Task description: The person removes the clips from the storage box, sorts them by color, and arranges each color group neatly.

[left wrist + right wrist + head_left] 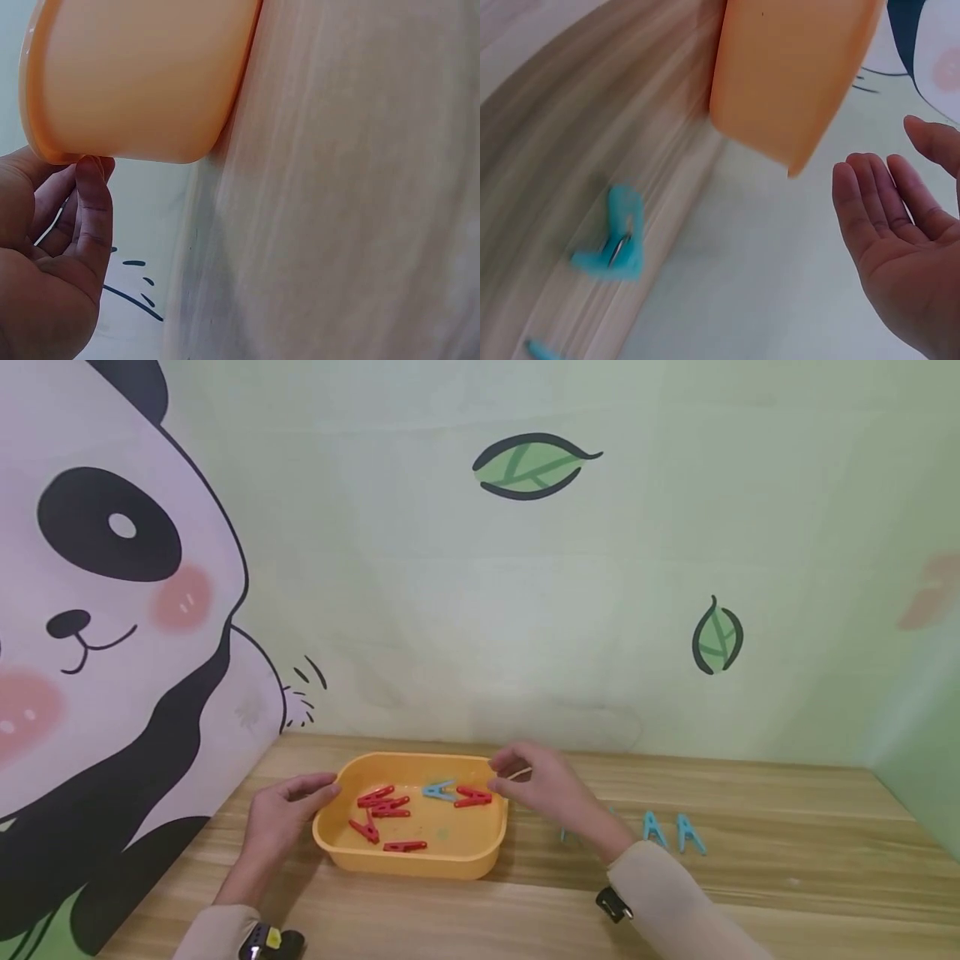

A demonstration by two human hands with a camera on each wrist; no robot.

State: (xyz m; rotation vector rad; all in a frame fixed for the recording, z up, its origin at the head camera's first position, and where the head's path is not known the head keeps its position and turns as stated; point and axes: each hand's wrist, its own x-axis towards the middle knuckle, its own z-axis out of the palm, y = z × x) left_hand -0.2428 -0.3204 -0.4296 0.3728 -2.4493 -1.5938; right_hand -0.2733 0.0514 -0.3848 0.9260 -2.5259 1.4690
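Observation:
A yellow-orange plastic tub [408, 865] stands on the table, holding several red clothespins [405, 846] and a light blue clothespin [438, 790]. At its left end, my left hand [276, 818] pinches the rim, fingertips tucked against the underside of the lip in the left wrist view. My right hand [546, 783] hovers by the tub's right end; the right wrist view shows its fingers extended, apart from the tub [787, 75] and holding nothing. Right of the tub lie blue clothespins [654, 829], one partly hidden behind my right wrist.
The wooden tabletop [795, 852] runs back to a pale green wall [637, 568] printed with leaves. A large panda picture [135, 693] covers the wall at left. Another blue clothespin [688, 833] lies farthest right on the table.

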